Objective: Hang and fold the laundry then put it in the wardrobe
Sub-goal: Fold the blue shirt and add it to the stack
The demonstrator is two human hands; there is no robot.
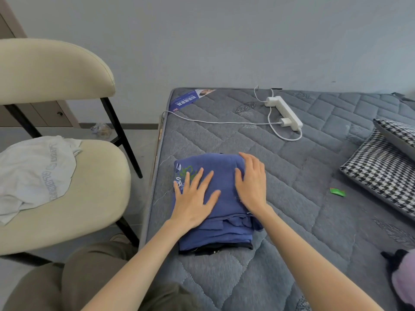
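Our two hands lie flat on a folded blue garment [224, 173] near the left edge of the grey quilted mattress [303, 187]. Our left hand [193, 198] rests on its left half, fingers straight and spread wide, the fingertips reaching a green and white embroidered pattern on the cloth. Our right hand [251, 182] presses on the right half, fingers straight and close together, pointing toward the far folded edge. Neither hand grips the fabric; both rest palm-down on top.

The near edge of the garment shows several stacked layers, and a black piece of cloth [215, 249] peeks out from beneath it, touching the mattress.

Farther back on the mattress sits a white power strip [284, 112] with a white charger [284, 122] plugged into it, and a white cable [213, 121] runs from there to the left edge of the bed. A blue printed label [188, 99] lies at the far left corner. To the right we see houndstooth cushions [381, 176], one leaning on another, and a small green wrapper [337, 191] well apart from the garment. A purple and black soft object [404, 281] shows at the lower right edge; we cannot tell what it is.

Left of the bed stands a beige chair [96, 187], with a crumpled white garment [33, 173] with grey lettering lying on its seat. Our olive trousers [78, 277] fill the bottom left.
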